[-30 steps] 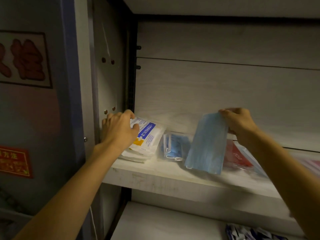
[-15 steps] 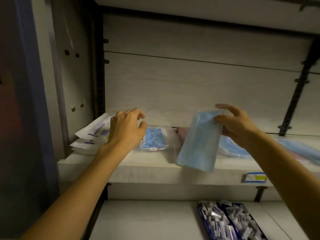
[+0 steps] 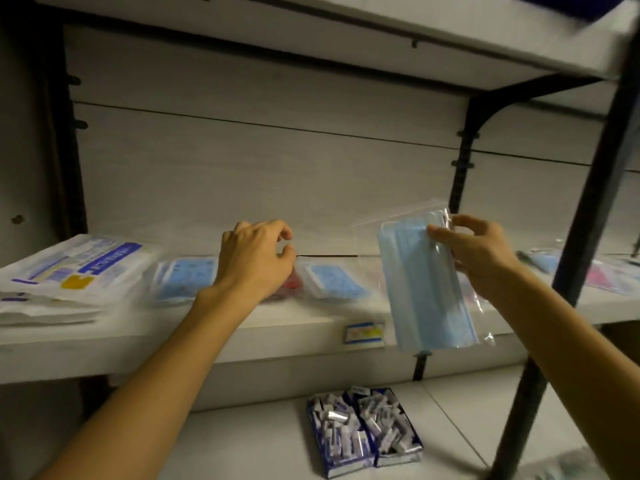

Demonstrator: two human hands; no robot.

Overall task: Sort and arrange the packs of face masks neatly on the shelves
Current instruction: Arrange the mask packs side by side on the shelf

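Shelf (image 3: 242, 337) bears mask packs; right grip (image 3: 481, 258) holds blue pack (image 3: 426, 289), left grip (image 3: 256, 261) loosely curled.

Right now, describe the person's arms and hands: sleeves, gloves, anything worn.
Both forearms are bare as far as the picture shows: no sleeves in view. The left hand and right hand wear no gloves. No watch, ring or bracelet shows on either wrist or on the visible fingers.

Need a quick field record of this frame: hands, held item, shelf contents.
left hand: fingers curled over the shelf, grasp unclear
right hand: pinches blue mask pack at its top edge, pack hanging in front of the shelf
shelf left: stack of white packs
shelf middle: flat blue packs, red pack partly hidden by left hand
lower shelf: blue box of small items
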